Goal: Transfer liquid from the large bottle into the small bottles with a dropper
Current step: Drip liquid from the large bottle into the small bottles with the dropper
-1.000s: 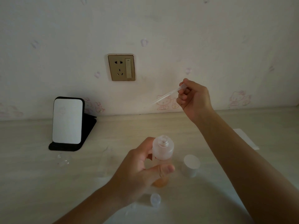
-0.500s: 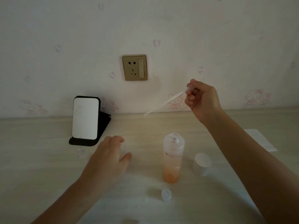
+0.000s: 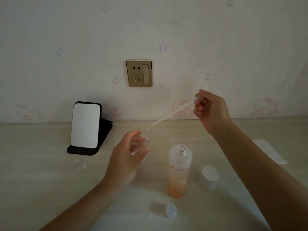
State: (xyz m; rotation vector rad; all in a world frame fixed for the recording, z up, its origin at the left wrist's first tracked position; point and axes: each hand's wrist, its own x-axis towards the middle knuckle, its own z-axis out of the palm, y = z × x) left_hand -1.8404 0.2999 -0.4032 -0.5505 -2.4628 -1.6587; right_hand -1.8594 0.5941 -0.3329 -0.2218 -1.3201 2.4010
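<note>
Lower centre: large bottle (image 3: pixel 180 170) upright, uncapped, right forearm close by. A nudge could tip it and spill. Frosted clear, orange liquid low in base.
Mid-frame: left hand (image 3: pixel 126 157) pinches small bottle (image 3: pixel 146 135) between fingertips and thumb. Clear, narrow mouth, contents unclear; light grip could slip.
Farther, right of centre: right hand (image 3: pixel 211 110) pinches dropper (image 3: pixel 173 112) bulb, tip just short of mouth — squeeze now would drip onto table (image 3: pixel 41 172).
</note>
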